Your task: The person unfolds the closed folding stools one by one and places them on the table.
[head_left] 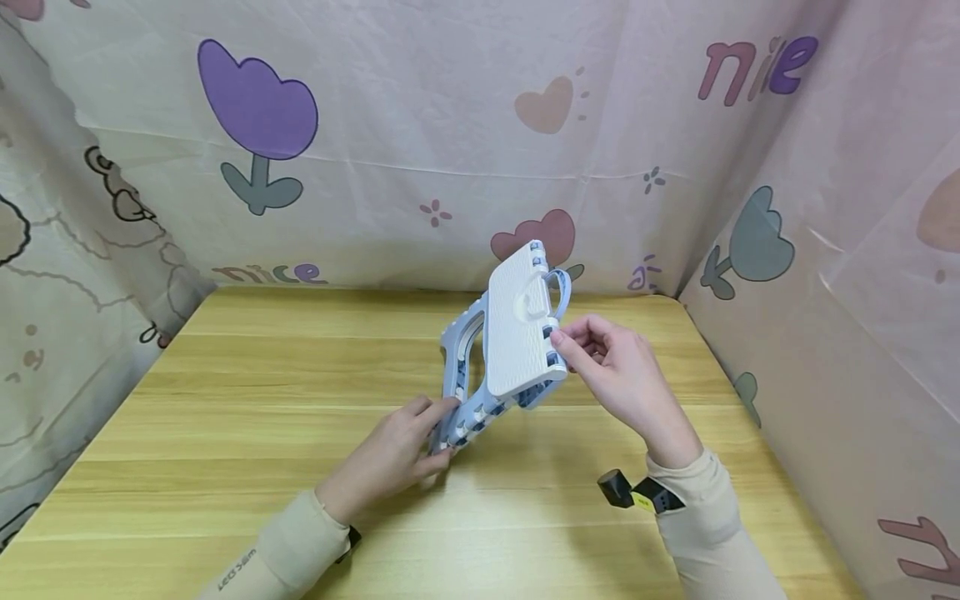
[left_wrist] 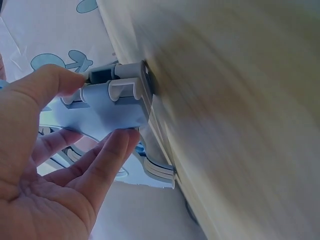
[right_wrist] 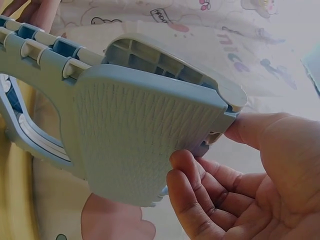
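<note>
Folding step stool (head_left: 515, 337) held tilted between both hands

The blue-and-white stool is partly folded, right of centre in the head view and above the wood-grain table (head_left: 240, 417). Its long axis slants from the foot end at lower centre to the seat end at upper right. The white seat panel (head_left: 510, 358) stands steeply tilted, its ribbed face turned toward the camera; a blue carrying loop (head_left: 562, 293) juts from its right edge. The leg frame (head_left: 452, 367), with a rounded opening, shows to the left of the panel. Whether the foot end touches the table, I cannot tell.

The left hand (head_left: 395, 450), at lower centre, grips the foot end, thumb on one side and fingers on the other. The right hand (head_left: 621, 362), right of centre, pinches the seat's edge between thumb and curled fingers. In the right wrist view, the blue seat panel (right_wrist: 135, 130) lies against the white one, and the legs run to the upper left. A printed cloth (head_left: 412, 100) fills the top of the head view.
</note>
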Tool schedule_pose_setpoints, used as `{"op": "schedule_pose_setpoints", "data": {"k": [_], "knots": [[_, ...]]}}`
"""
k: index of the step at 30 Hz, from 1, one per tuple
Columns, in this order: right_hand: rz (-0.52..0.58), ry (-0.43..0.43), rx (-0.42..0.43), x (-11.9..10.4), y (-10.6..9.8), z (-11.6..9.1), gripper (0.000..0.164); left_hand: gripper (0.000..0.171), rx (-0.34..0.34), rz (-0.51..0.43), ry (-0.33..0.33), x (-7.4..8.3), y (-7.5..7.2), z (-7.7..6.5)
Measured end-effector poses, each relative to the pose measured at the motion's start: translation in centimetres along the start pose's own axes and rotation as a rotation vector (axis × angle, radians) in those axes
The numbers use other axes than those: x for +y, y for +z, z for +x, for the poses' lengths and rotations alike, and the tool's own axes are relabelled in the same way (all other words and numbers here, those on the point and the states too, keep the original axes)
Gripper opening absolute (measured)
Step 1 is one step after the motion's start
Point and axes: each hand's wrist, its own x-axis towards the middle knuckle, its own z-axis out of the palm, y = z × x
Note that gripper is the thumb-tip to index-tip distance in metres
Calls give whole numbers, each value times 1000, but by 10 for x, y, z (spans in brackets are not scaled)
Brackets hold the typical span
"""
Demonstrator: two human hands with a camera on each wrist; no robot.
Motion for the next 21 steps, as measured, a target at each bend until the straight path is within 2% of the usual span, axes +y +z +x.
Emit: {"op": "schedule_pose_setpoints", "data": {"k": [13, 21], "knots": [[16, -34, 6, -15, 2, 5, 29, 67, -10, -40, 0, 6, 6, 2], [51, -61, 7, -27, 7, 10, 25, 70, -34, -121, -19, 10, 8, 4]]}}
